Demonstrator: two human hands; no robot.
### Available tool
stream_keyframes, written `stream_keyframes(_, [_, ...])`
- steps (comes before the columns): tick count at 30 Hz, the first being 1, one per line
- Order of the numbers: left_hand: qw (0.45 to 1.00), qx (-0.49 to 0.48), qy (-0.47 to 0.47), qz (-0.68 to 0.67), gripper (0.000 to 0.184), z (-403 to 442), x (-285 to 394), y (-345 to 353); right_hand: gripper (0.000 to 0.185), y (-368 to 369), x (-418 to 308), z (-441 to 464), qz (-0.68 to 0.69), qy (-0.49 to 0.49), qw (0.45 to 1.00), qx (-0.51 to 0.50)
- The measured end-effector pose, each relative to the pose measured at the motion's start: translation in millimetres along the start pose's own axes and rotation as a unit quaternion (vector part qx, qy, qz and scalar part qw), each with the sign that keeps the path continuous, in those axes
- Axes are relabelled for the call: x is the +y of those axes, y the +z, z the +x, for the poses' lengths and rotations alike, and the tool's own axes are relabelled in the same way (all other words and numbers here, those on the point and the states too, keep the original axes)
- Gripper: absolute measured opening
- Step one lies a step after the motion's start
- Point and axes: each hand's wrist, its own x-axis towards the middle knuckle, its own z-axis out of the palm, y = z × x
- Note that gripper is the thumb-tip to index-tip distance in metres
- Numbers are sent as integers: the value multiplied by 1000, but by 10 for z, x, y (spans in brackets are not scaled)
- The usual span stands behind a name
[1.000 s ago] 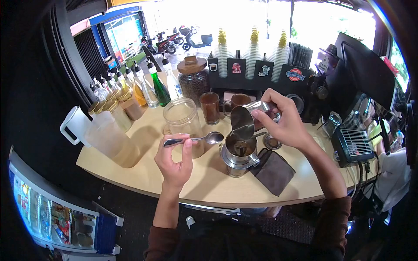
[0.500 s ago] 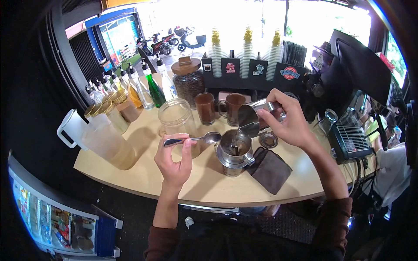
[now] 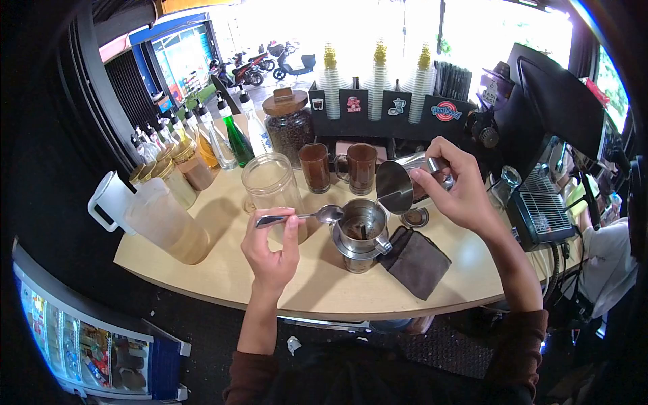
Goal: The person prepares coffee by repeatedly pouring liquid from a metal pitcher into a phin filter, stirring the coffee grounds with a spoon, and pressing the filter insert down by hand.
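Note:
My left hand point(image 3: 273, 253) pinches the handle of a metal spoon point(image 3: 329, 214), its bowl close to the rim of a metal drip coffee filter point(image 3: 360, 233). That filter sits on top of a glass point(image 3: 358, 262), with dark contents visible inside it. Up and to the right, my right hand point(image 3: 453, 181) grips the handle of a steel pitcher point(image 3: 395, 187). The pitcher is tilted left, its spout just over the filter. A round metal lid point(image 3: 414, 217) and a folded dark cloth point(image 3: 417, 263) lie beside the filter on the right.
Behind stand two glass mugs of brown drink point(image 3: 361, 169) and a jar of coffee beans point(image 3: 289, 128). An empty clear jar point(image 3: 271, 181) and a cloudy plastic pitcher point(image 3: 169, 223) are at left, with several pump bottles point(image 3: 234, 135). A black machine point(image 3: 547, 209) is on the right.
My right hand has drawn the pitcher slightly up and right, and the stream of water into the filter is no longer seen. My left hand holds the spoon nearly still.

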Motion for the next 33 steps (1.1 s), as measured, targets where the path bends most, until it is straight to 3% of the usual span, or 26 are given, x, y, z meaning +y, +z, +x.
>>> stream_keyframes(17, [998,-55,31,18,9,13,46,220,17,131,-184,74,11,-59,998,-27])
stream_keyframes(23, [997,-49,49,30,9,33,6,239,18,-8,57,-87,37,-21,999,22])
stream_keyframes(29, [997,-40,55,27,10,17,14,279,19,-251,625,-448,206,120,964,121])
stream_keyframes(33, [999,-27,20,10,11,-26,21,301,20,-328,1230,-888,242,187,940,152])
